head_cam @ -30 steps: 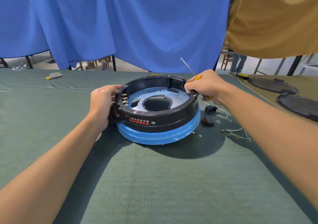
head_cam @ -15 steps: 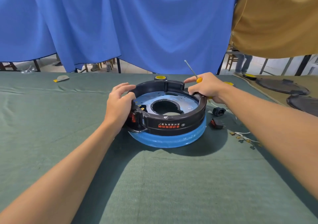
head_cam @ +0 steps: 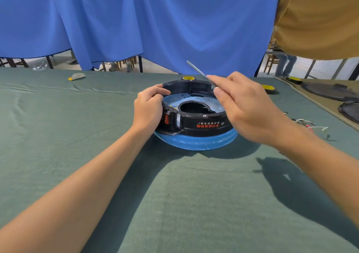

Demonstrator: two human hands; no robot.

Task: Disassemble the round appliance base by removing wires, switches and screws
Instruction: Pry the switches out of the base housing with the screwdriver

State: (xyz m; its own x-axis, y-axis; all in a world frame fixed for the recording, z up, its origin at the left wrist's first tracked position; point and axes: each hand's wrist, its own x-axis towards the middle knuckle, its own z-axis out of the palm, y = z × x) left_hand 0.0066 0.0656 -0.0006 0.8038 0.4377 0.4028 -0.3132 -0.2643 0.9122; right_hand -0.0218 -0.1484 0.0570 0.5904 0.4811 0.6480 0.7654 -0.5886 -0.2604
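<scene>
Black appliance base [head_cam: 204,124] is gripped by the left hand [head_cam: 148,109], likely to steady it; the right hand [head_cam: 246,109] holds a screwdriver [head_cam: 196,69] above.

1. I see a green cloth [head_cam: 58,136] covering the table.
2. A blue curtain [head_cam: 155,19] hangs behind the far edge, with a mustard cloth [head_cam: 320,15] beside it at upper right.
3. Black round lids [head_cam: 328,90] lie on a tan mat [head_cam: 318,107] at far right.
4. A yellow tape roll [head_cam: 268,87] sits near them.
5. A small grey-and-yellow scrap [head_cam: 77,76] lies far left.
</scene>
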